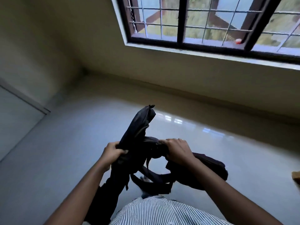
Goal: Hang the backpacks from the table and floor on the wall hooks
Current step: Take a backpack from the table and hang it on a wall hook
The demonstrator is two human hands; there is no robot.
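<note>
I hold a dark backpack (138, 132) in front of my chest, above the shiny floor. My left hand (113, 151) grips its body at the left side. My right hand (177, 149) is closed on the top of the pack near a strap. Shoulder straps (152, 177) loop and hang down beneath my hands. A second dark mass of fabric (211, 166) hangs under my right forearm; whether it is part of the same pack or another one is unclear. No wall hooks are in view.
A barred window (203, 25) with a dark frame fills the upper right wall. A pale door or panel (14, 120) stands at the left. A tan object (296, 177) peeks in at the right edge. Glossy tiled floor (73, 151) spreads ahead.
</note>
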